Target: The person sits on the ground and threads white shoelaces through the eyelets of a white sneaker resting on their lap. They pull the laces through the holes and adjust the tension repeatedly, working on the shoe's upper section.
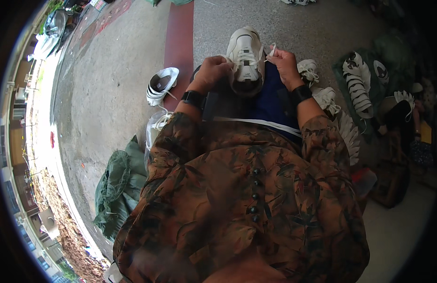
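Note:
A white sneaker (247,53) rests on my lap over dark blue cloth (275,101), its toe pointing away from me and its heel opening toward me. Laces cross its tongue. At its left side my left hand (211,73) is closed, with its fingertips against the shoe's edge; a pale bit shows there, but what it pinches is mostly hidden. To the right of the shoe, a little apart from it, my right hand (284,66) pinches a white shoelace (273,49) between thumb and fingers, and a loop sticks up above them.
An open white shoe upper (161,85) lies on the floor at left, near a clear plastic bag (153,129) and a green sack (121,184). White laced shoes (326,99) sit right of my arm. Beyond them, several shoe uppers (357,85) lie on green cloth. Another person's arm (416,120) shows at far right.

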